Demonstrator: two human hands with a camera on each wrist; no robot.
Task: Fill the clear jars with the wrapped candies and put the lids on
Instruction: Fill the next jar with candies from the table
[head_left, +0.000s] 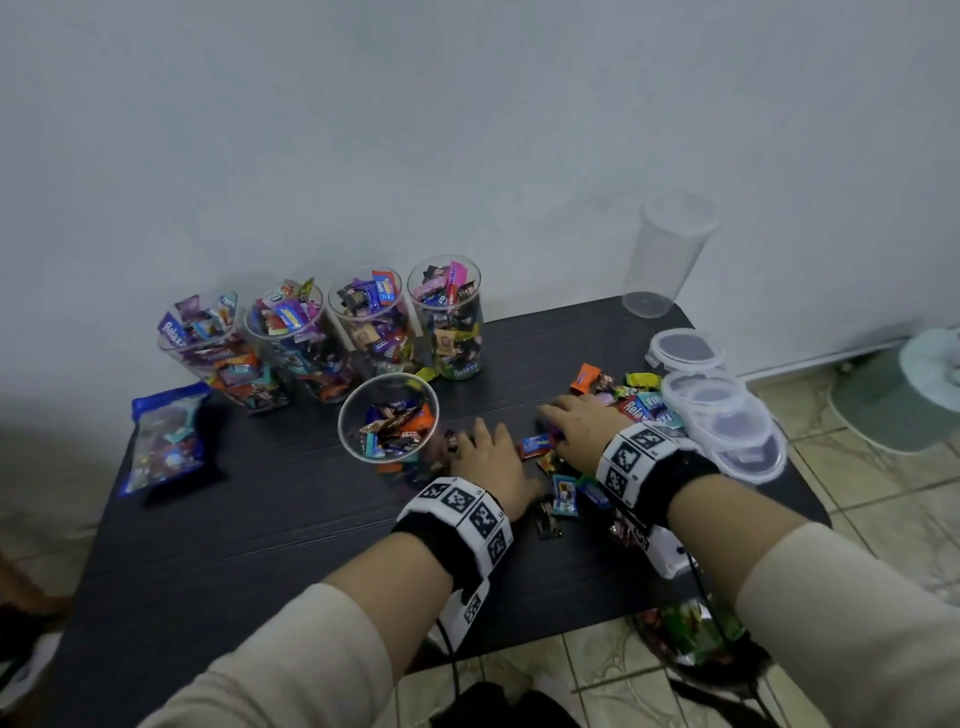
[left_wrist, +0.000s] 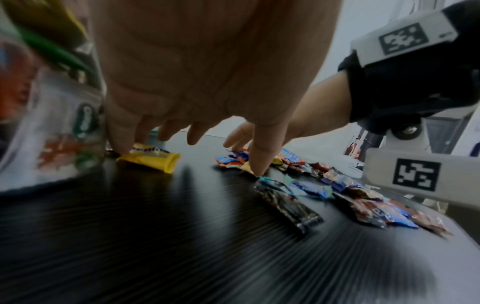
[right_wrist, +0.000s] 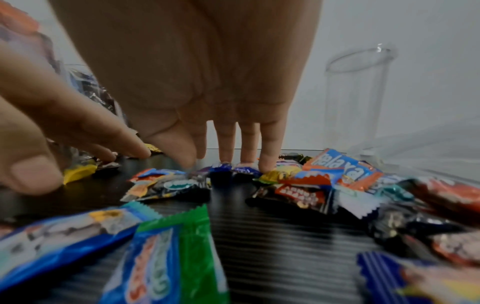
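Note:
Four clear jars (head_left: 447, 317) packed with wrapped candies stand in a row at the back left of the black table (head_left: 291, 519). In front of them a fifth jar (head_left: 388, 415) is partly filled. An empty jar (head_left: 667, 260) (right_wrist: 358, 102) stands at the back right, with a stack of clear lids (head_left: 719, 402) nearer. Loose candies (head_left: 631, 397) (right_wrist: 324, 181) lie scattered on the right. My left hand (head_left: 470, 441) (left_wrist: 187, 144) lies spread beside the fifth jar, fingertips on the table and on a yellow candy (left_wrist: 153, 159). My right hand (head_left: 558, 415) (right_wrist: 226, 162) presses straight fingers onto the candies.
A blue candy bag (head_left: 166, 441) lies at the table's left edge. Another bag of sweets (head_left: 691, 629) sits below the table's front right corner on the tiled floor. A pale fan base (head_left: 893, 395) stands on the floor at the right. The wall runs close behind the jars.

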